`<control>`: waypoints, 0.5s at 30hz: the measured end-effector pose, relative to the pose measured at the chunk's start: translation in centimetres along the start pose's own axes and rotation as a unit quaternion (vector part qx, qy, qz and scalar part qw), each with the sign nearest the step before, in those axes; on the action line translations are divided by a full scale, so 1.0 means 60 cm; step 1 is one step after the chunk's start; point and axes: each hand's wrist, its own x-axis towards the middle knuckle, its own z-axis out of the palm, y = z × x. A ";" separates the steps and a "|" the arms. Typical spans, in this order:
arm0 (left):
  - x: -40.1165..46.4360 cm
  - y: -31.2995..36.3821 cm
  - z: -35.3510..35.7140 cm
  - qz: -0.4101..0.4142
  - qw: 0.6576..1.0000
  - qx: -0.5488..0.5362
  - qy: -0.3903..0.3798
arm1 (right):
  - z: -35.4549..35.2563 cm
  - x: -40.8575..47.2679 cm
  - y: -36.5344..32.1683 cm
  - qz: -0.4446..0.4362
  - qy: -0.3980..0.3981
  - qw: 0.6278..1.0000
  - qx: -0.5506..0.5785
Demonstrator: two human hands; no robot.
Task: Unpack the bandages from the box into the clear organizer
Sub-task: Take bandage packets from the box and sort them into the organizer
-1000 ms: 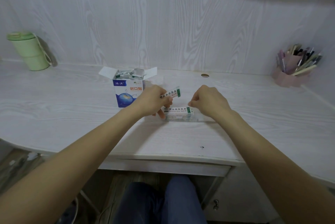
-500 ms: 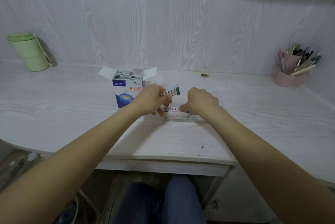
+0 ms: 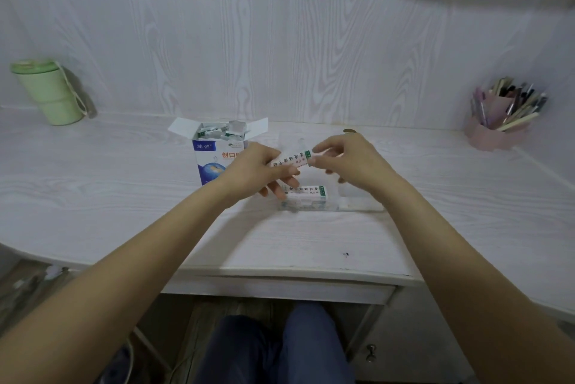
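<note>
The open blue-and-white bandage box [image 3: 209,159] stands on the desk with several wrapped bandages showing at its top. My left hand [image 3: 255,169] grips a white wrapped bandage strip [image 3: 292,159] just above the clear organizer [image 3: 348,200]. My right hand [image 3: 345,159] pinches the green-marked right end of the same strip. Another bandage strip [image 3: 306,190] lies flat in the organizer's left part, below my hands.
A green lidded cup [image 3: 49,93] stands at the back left. A pink pen holder [image 3: 497,122] full of pens is at the back right. The desk's front edge [image 3: 280,271] runs above my knees.
My right hand has lifted off the strip lying in the organizer and moved up to pinch the end of the strip held by my left hand.
</note>
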 end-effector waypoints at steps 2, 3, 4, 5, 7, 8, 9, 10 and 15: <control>-0.003 0.004 0.001 0.004 0.999 -0.015 -0.028 | 0.004 -0.003 0.002 -0.018 0.002 0.996 0.093; -0.003 0.008 0.002 0.008 0.999 -0.017 -0.039 | 0.007 -0.002 0.006 -0.019 0.007 0.992 0.121; -0.005 0.010 0.001 0.012 0.999 -0.015 -0.045 | 0.011 -0.001 0.009 -0.015 0.012 0.991 0.134; -0.006 0.012 0.001 0.017 0.999 -0.009 -0.046 | 0.013 0.001 0.013 -0.006 0.017 0.990 0.138; -0.007 0.012 -0.002 0.027 0.999 0.018 -0.019 | 0.016 0.004 0.021 0.016 0.018 0.990 0.135; -0.007 0.011 -0.005 0.031 0.999 0.034 0.010 | 0.018 0.005 0.026 0.025 0.016 0.991 0.130; -0.006 0.009 -0.009 0.036 0.997 0.044 0.044 | 0.020 0.007 0.032 0.032 0.016 0.992 0.119; -0.005 0.008 -0.012 0.040 0.995 0.049 0.078 | 0.023 0.008 0.038 0.036 0.018 0.994 0.100; -0.003 0.008 -0.021 0.047 0.987 0.061 0.139 | 0.041 0.009 0.046 0.005 0.027 0.998 -0.058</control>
